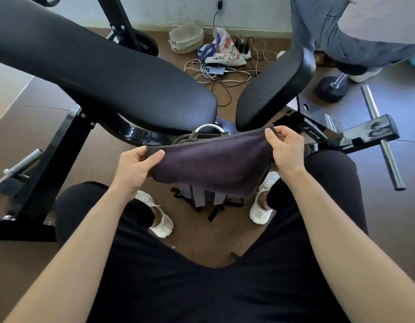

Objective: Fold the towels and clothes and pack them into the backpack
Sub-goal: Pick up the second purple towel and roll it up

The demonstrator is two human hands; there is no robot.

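I hold a dark towel stretched between both hands in front of my knees. My left hand pinches its near-left corner between thumb and curled fingers. My right hand pinches the far-right corner the same way and sits a little higher and farther, so the top edge slopes up to the right. The cloth hangs slack below that edge and looks doubled over, though I cannot tell how many layers there are. Under it, the grey backpack stands on the brown floor between my white shoes. Most of it is hidden by the towel, with its straps showing at the near side and its top loop peeking out at the far side. Just beyond, the long black pad of a gym machine reaches in from the far left, with a shorter pad to its right. Cables and a phone lie on the floor by the far wall, and another person's leg is at the far right.
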